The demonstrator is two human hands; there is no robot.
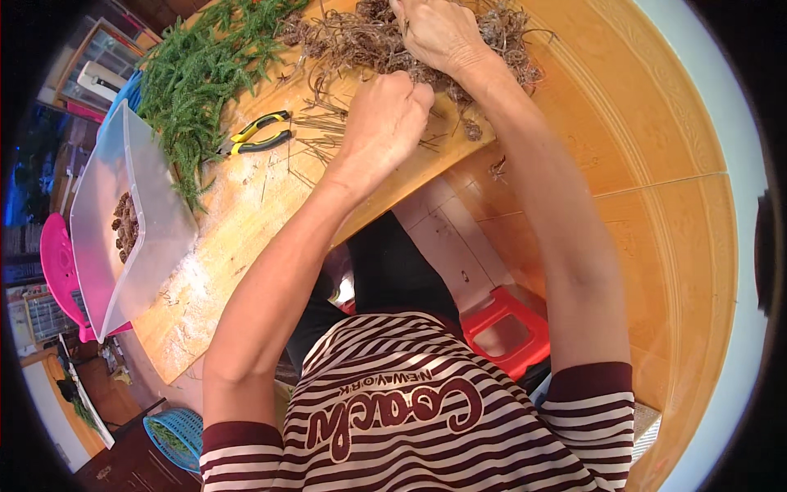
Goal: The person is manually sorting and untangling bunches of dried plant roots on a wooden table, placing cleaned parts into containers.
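Observation:
My left hand (387, 121) is closed in a fist over the near side of the wooden table (209, 275); what it may hold is hidden. Just beyond and to its right, my right hand (441, 34) is closed with its fingers at the pile of small brown pine cones on wire stems (348, 41). Its fingertips reach the top of the picture, so I cannot make out what they grip. Several loose thin stems (320, 135) lie left of my left hand. Yellow-and-black handled pliers (261, 134) rest farther left, their jaws partly hidden by greenery.
Green artificial fir sprigs (193, 90) are heaped at the far left. A translucent plastic bin (102, 238) with brown cones (125, 227) inside stands at the table's left edge. Below are a red stool (537, 332) and a blue basket (176, 435). Wooden panelling (656, 246) rises on the right.

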